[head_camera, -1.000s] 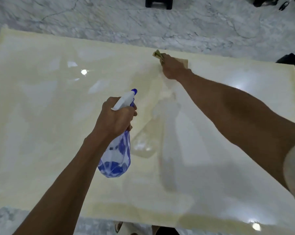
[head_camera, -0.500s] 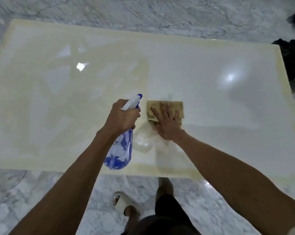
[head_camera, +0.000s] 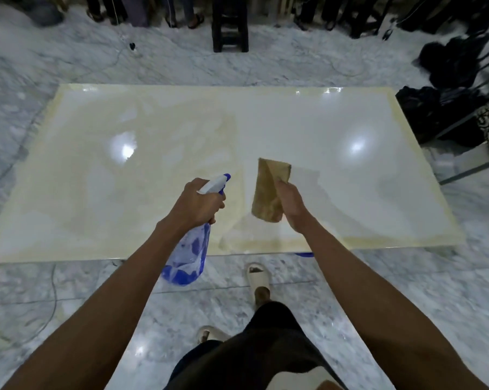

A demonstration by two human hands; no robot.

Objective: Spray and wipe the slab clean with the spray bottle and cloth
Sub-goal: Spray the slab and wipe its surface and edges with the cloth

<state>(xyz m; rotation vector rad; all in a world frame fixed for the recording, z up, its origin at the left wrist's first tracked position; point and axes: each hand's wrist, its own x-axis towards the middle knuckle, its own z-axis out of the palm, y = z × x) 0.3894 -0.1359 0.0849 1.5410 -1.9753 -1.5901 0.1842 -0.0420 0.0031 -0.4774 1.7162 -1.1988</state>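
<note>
Slab (head_camera: pixel 350 175) lies flat on the floor before you, and your right hand (head_camera: pixel 291 205) has just lifted the pinched cloth (head_camera: pixel 267 192) off it above the near edge while your left hand (head_camera: pixel 198 204) grips the spray bottle (head_camera: pixel 191 249), so that wiping pass looks finished.

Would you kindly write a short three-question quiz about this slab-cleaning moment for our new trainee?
1. True or false: the cloth lies flat on the slab.
2. Which hand grips the spray bottle: A left hand, B right hand?
3. Fill in: the cloth's colour is ____.

Key: 1 false, it hangs lifted from the right hand; 2 A; 3 tan.
</note>
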